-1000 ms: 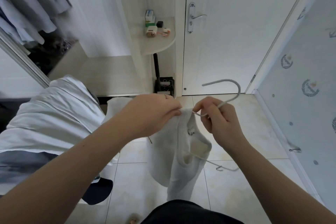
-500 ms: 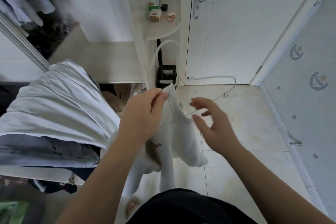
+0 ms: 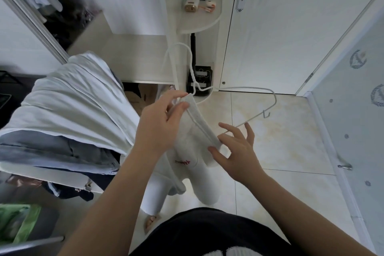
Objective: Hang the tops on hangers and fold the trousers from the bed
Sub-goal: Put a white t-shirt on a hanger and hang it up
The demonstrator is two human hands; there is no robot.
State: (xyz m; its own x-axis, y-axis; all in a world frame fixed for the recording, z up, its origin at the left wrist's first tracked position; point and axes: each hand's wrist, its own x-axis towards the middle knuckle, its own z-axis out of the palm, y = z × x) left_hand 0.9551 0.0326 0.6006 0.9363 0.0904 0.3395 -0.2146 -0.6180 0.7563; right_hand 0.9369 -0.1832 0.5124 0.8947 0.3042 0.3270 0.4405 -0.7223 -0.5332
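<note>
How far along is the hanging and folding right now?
Done: nothing visibly finished. In hand: left hand pinches the white top at the neck of the white wire hanger; right hand is open at its collar. Left: the pale piled clothes.

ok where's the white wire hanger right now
In the head view the white wire hanger is mid-frame, its hook rising before the corner shelf, one arm inside the white top pinched by the left hand, the other bare above the right hand.
</note>
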